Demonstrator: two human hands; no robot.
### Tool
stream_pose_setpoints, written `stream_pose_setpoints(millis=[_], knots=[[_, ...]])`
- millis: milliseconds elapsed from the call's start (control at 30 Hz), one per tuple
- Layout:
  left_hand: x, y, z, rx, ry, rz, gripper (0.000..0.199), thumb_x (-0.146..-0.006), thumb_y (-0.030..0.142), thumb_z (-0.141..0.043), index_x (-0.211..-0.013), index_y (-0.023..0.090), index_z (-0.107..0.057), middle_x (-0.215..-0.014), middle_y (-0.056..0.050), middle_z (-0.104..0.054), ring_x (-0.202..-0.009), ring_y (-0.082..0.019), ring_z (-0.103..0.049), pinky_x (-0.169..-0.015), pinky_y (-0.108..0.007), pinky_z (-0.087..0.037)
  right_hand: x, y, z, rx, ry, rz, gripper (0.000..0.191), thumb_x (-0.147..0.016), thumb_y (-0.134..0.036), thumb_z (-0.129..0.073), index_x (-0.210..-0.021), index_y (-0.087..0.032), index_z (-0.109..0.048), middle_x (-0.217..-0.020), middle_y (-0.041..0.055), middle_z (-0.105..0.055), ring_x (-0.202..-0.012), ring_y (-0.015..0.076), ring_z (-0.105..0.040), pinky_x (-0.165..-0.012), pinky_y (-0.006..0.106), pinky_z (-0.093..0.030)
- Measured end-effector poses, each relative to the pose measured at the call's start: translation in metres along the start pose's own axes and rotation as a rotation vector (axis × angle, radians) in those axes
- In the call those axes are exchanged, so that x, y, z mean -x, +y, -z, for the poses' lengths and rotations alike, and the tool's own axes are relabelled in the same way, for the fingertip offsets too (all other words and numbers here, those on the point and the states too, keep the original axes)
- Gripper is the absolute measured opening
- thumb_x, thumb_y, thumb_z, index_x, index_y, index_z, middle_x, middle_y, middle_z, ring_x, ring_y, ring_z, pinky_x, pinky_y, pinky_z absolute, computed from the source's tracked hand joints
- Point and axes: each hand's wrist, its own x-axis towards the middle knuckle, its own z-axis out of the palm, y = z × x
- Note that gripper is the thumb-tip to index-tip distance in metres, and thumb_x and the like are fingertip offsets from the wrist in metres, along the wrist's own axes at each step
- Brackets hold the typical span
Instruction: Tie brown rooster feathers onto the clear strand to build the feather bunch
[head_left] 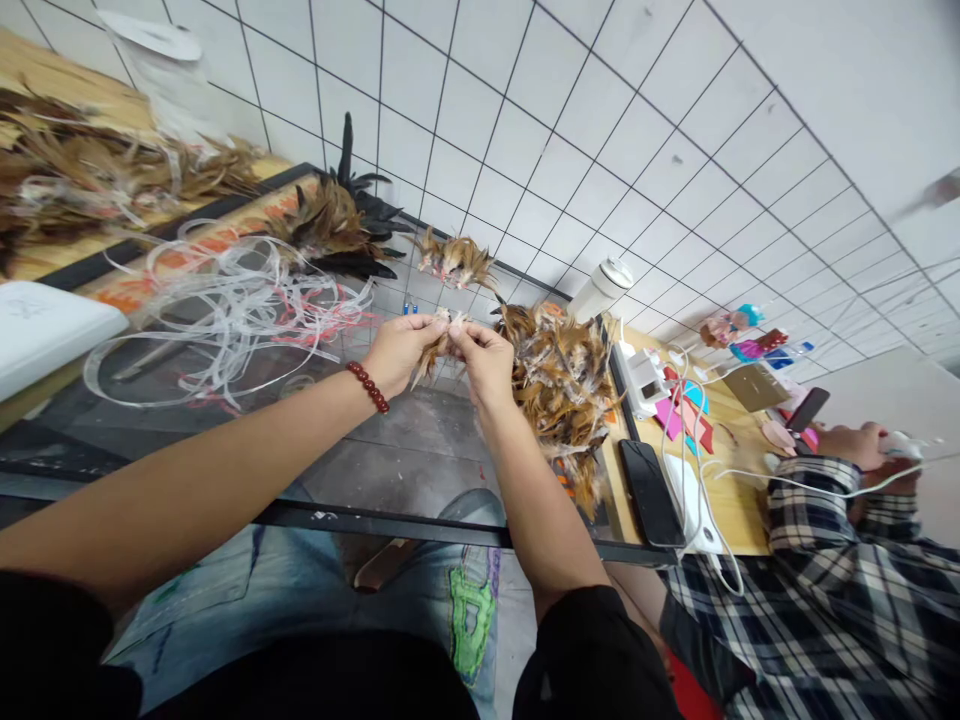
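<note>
My left hand [406, 347], below a red beaded bracelet [367, 387], pinches a small bunch of brown feathers [429, 362] over the glass tabletop. My right hand [485, 358] pinches the pale base of the same bunch, and the fingertips of both hands nearly meet. Just beyond them lies another small cluster of brown feathers [459, 262]. A large pile of brown feathers [564, 375] sits right beside my right hand. To the left of my left hand is a tangle of clear plastic strips [247, 310] with some pink strands.
Black and brown feathers [345, 225] lie at the back left, and more feathers [82, 165] cover the wooden table there. A white box [56, 335] is at the left edge. On the right are a white bottle [602, 287], a phone [651, 492], cables and a person in a plaid shirt [832, 590].
</note>
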Motion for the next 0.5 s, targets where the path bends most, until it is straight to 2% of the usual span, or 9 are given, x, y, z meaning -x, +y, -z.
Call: stream_pose_setpoints(millis=[200, 333, 500], knots=[[0.0, -0.005, -0.002, -0.003, 0.116, -0.015, 0.016, -0.062, 0.022, -0.08, -0.064, 0.011, -0.069, -0.059, -0.002, -0.064, -0.058, -0.011, -0.057, -0.06, -0.024, -0.047, -0.002, 0.002, 0.006, 0.283, -0.004, 0.097, 0.019, -0.075, -0.035, -0.065, -0.075, -0.016, -0.068, -0.063, -0.003, -0.063, -0.059, 0.0095, -0.054, -0.061, 0.021, -0.043], [0.0, -0.008, -0.002, -0.001, 0.122, 0.007, 0.019, -0.058, 0.023, -0.083, -0.068, 0.011, -0.072, -0.064, -0.003, -0.067, -0.061, -0.012, -0.059, -0.06, -0.023, -0.048, 0.004, -0.004, 0.005, 0.503, 0.014, 0.117, 0.015, -0.077, -0.031, -0.064, -0.076, -0.017, -0.07, -0.065, -0.0023, -0.067, -0.061, 0.0109, -0.057, -0.066, 0.022, -0.045], [0.0, -0.014, -0.001, 0.022, 0.144, 0.052, 0.023, -0.055, 0.023, -0.085, -0.071, 0.011, -0.074, -0.069, -0.005, -0.07, -0.062, -0.013, -0.061, -0.06, -0.024, -0.049, 0.008, -0.008, 0.004, 0.654, 0.029, 0.133, 0.019, -0.082, -0.032, -0.06, -0.079, -0.018, -0.073, -0.065, -0.0017, -0.068, -0.061, 0.0126, -0.059, -0.067, 0.024, -0.045]])
